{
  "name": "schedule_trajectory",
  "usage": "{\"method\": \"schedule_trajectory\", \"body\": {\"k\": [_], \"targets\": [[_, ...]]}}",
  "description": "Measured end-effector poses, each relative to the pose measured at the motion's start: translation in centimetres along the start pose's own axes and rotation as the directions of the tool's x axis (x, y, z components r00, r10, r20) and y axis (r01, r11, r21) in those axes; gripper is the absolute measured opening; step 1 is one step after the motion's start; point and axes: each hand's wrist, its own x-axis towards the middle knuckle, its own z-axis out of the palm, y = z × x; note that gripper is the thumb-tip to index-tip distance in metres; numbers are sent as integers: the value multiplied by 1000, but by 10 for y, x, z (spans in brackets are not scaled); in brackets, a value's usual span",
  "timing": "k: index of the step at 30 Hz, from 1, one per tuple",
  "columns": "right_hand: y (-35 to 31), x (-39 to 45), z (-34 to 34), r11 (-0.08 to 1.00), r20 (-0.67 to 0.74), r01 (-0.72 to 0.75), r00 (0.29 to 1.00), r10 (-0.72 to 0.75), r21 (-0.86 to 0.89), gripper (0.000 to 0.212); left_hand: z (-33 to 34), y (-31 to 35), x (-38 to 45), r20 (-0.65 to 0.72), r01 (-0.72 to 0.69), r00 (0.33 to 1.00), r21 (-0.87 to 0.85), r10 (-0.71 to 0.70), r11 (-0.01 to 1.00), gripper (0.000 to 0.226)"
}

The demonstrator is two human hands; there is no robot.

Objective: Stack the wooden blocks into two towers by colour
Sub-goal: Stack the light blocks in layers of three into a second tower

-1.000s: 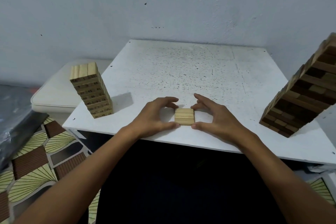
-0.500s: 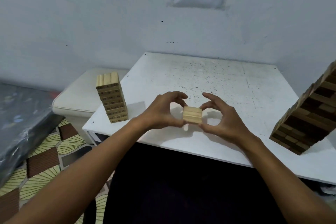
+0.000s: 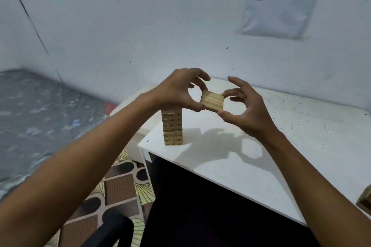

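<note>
A small set of light wooden blocks [image 3: 212, 101] hangs in the air above the white table [image 3: 291, 146], pinched from both sides. My left hand [image 3: 176, 91] grips its left edge with thumb and fingers. My right hand [image 3: 244, 109] pinches its right edge. Just below and left of the held blocks stands the light block tower [image 3: 172, 127] near the table's left corner; my left hand hides its top. A corner of the dark block tower [image 3: 365, 201] shows at the right edge.
A white stool [image 3: 138, 126] stands left of the table behind the light tower. A grey mattress [image 3: 40, 116] lies at the left and a patterned floor mat [image 3: 120, 186] below. A paper sheet [image 3: 281, 0] hangs on the wall.
Both hands lifted the light blocks off the table's front edge and carried them up and left, close to the light tower. The view swung left, so the dark tower is nearly out of frame.
</note>
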Motion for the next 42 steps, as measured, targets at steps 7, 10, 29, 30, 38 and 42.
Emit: {"method": "schedule_trajectory", "body": {"k": [7, 10, 29, 30, 38, 42], "targets": [[-11, 51, 43, 999, 157, 33, 987, -36, 25, 79, -34, -35, -32, -92, 162, 980, -164, -178, 973, 76], [-14, 65, 55, 999, 216, 36, 976, -41, 23, 77, -38, -49, -40, -109, 214, 964, -225, -243, 950, 75], [-3, 78, 68, 999, 345, -30, 938, 38, -27, 78, -24, -76, -52, -78, 274, 948, -293, -309, 916, 71], [-3, 79, 68, 999, 343, -29, 938, 37, -28, 78, -24, -76, -52, -76, 273, 949, -292, -307, 916, 70], [-2, 78, 68, 999, 346, -17, 938, 31, -44, 80, -24, -78, -51, -68, 267, 953, -277, -296, 923, 66], [-2, 78, 67, 999, 347, -14, 937, 31, -50, 81, -23, -79, -50, -65, 263, 955, -272, -290, 926, 68]]}}
